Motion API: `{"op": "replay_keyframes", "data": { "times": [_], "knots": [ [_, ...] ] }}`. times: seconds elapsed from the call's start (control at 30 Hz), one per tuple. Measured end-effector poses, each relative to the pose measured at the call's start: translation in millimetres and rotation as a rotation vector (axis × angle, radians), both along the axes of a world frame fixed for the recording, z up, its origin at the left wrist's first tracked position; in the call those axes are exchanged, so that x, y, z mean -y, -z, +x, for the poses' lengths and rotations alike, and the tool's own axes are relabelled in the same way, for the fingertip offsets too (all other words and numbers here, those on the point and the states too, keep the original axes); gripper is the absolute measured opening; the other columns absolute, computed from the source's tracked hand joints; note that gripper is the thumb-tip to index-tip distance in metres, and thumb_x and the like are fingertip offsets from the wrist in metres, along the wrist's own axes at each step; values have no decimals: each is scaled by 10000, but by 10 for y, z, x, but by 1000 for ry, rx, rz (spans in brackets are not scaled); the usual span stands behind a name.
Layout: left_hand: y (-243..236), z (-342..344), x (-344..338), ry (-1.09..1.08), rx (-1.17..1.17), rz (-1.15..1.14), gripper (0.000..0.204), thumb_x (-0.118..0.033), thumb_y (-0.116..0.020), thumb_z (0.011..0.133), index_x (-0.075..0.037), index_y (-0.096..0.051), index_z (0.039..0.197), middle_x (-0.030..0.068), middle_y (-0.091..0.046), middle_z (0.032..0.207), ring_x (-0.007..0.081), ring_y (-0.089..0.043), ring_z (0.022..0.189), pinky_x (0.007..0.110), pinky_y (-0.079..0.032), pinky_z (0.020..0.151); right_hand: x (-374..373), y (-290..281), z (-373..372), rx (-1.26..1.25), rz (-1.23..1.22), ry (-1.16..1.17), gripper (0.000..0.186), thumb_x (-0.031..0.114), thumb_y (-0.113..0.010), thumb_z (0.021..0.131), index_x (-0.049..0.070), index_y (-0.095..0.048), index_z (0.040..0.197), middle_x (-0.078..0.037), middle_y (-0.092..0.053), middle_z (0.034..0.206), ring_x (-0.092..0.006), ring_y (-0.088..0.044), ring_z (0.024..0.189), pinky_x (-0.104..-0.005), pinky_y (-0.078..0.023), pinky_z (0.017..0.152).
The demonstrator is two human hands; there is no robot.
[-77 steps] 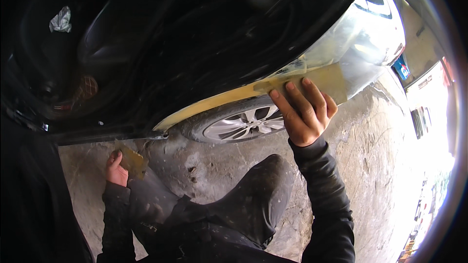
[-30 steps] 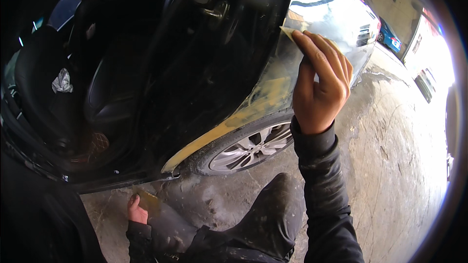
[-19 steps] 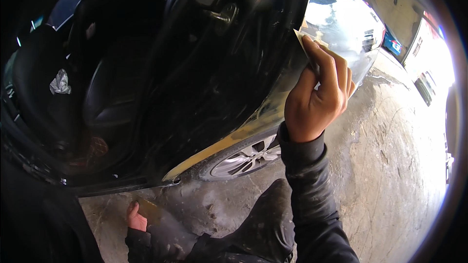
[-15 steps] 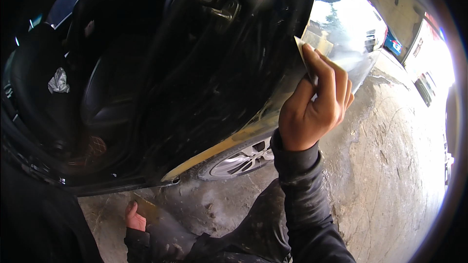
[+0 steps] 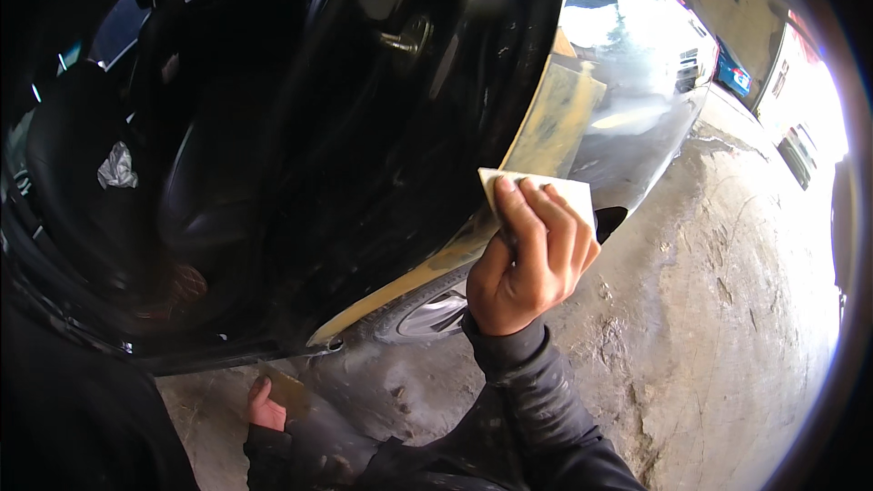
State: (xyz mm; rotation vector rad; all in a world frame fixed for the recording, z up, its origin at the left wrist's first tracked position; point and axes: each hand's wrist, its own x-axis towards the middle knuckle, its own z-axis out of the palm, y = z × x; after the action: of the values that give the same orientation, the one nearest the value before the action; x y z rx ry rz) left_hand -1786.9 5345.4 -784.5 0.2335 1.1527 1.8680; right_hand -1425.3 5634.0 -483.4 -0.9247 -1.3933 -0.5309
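In the head view, the right hand (image 5: 532,259) has its grip closed on a pale sheet (image 5: 550,189) by the car's yellow-patched panel (image 5: 556,114); contact is unclear. Near left, the left hand (image 5: 266,409) pinches a brown sheet (image 5: 290,394) above the floor (image 5: 700,327).
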Motion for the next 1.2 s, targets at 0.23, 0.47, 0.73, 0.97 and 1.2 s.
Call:
{"op": "replay_keyframes", "data": {
  "times": [0.23,0.47,0.73,0.97,1.2],
  "knots": [
    [69,-18,-87,4,17,21,142,-125,-672,1056,-60,-740,1163,78,-778,1203,231,-735,1133,409,-584,1011,153,-158,425,147,-84,-209,315,34,-740,812,97,-834,1106,-45,-793,1056,-242,-733,1030,-397,-477,964],
    [126,-53,-45,21,10,66,129,-101,-677,1051,-62,-759,1143,71,-794,1180,238,-751,1112,393,-586,1004,-375,-753,880,150,192,-100,355,-7,-707,806,91,-821,1128,-55,-788,1105,-280,-712,1127,-425,-449,1067],
    [10,1,42,32,-28,86,160,-137,-665,1060,-71,-755,1174,71,-786,1209,235,-732,1150,403,-569,1034,-670,-866,734,127,187,-145,367,19,-689,813,134,-830,1132,-26,-783,1118,-240,-705,1129,-387,-432,1061],
    [-36,-18,57,53,-33,87,151,-162,-645,1085,-87,-735,1181,53,-764,1231,228,-717,1153,419,-570,1032,-583,-477,603,88,166,-76,421,15,-679,763,147,-844,1127,-28,-785,1119,-261,-701,1150,-402,-416,1101],
    [48,-68,38,21,10,50,173,-149,-652,1075,-65,-754,1187,68,-788,1220,224,-737,1141,395,-573,1033,-411,-60,518,110,115,-77,420,94,-706,782,160,-846,1173,-50,-796,1154,-300,-700,1156,-416,-430,1075]
  ]
}}
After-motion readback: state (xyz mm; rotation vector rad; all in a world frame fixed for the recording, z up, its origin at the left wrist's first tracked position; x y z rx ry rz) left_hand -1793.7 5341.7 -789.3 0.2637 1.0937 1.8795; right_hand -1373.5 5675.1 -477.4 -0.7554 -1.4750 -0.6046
